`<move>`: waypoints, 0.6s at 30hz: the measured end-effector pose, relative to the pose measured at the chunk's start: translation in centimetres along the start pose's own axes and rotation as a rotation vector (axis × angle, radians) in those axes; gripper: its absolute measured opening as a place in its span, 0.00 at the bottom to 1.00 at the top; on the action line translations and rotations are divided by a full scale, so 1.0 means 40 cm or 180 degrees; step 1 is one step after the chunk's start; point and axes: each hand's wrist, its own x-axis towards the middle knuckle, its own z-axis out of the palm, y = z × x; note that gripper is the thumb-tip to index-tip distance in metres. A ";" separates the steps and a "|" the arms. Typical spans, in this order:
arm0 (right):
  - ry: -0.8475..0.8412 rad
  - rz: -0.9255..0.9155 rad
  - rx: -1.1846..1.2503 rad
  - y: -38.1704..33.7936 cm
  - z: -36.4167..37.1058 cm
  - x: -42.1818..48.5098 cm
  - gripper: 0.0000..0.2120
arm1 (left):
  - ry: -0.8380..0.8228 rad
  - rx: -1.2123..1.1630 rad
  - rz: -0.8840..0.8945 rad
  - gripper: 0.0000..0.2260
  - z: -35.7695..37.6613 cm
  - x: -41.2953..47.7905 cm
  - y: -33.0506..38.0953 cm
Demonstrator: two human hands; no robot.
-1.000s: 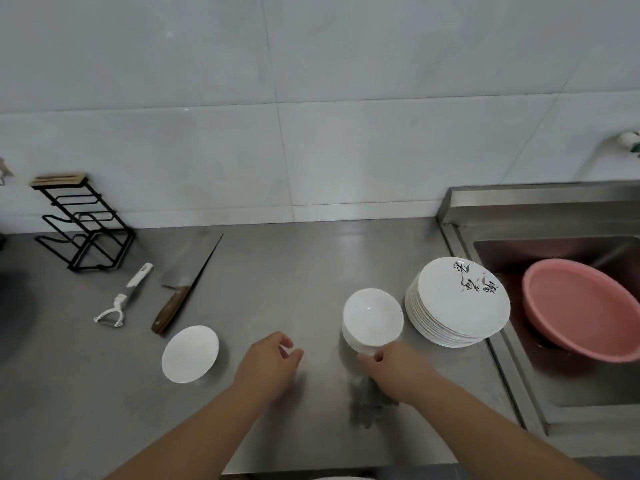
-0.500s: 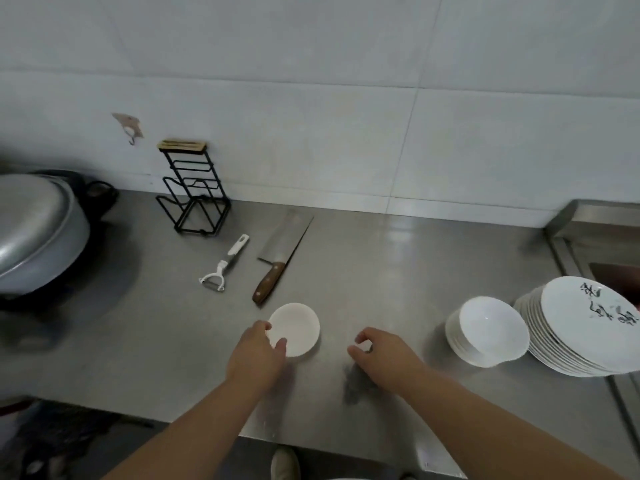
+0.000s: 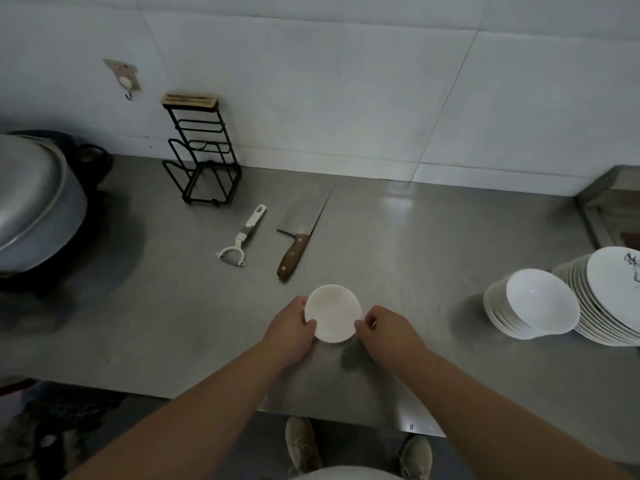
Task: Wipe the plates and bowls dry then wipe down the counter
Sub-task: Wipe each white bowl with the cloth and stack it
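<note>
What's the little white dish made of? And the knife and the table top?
The small dish looks like glazed ceramic or porcelain: plain white, smooth, thin rim; plastic can't be ruled out. The knife handle looks like brown wood with pale rivets, and its blade like dull grey metal. The counter looks like brushed stainless steel: grey, with soft reflections.

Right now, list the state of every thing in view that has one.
small white dish, between both hands, on or just above the counter.
left hand, grips the dish's left rim.
right hand, fingers curled at the dish's right rim; grip unclear.
bowls, stacked, top one tilted.
plates, stacked right of the bowls.
cleaver, lying flat, untouched.
peeler, lying flat left of the cleaver.
rack, upright by the wall.
pot, lid on.
</note>
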 end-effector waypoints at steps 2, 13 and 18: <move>0.0327 -0.0092 0.0254 0.003 -0.027 -0.027 0.10 | -0.0114 -0.0013 0.0094 0.18 0.010 -0.013 0.001; 0.0068 -0.1026 -0.1055 0.138 -0.007 -0.066 0.30 | -0.0440 -0.0337 0.0317 0.18 0.115 -0.046 0.026; 0.0123 -0.1790 -0.2108 0.204 0.021 -0.046 0.29 | -0.0461 -0.0426 0.0371 0.18 0.148 -0.049 0.053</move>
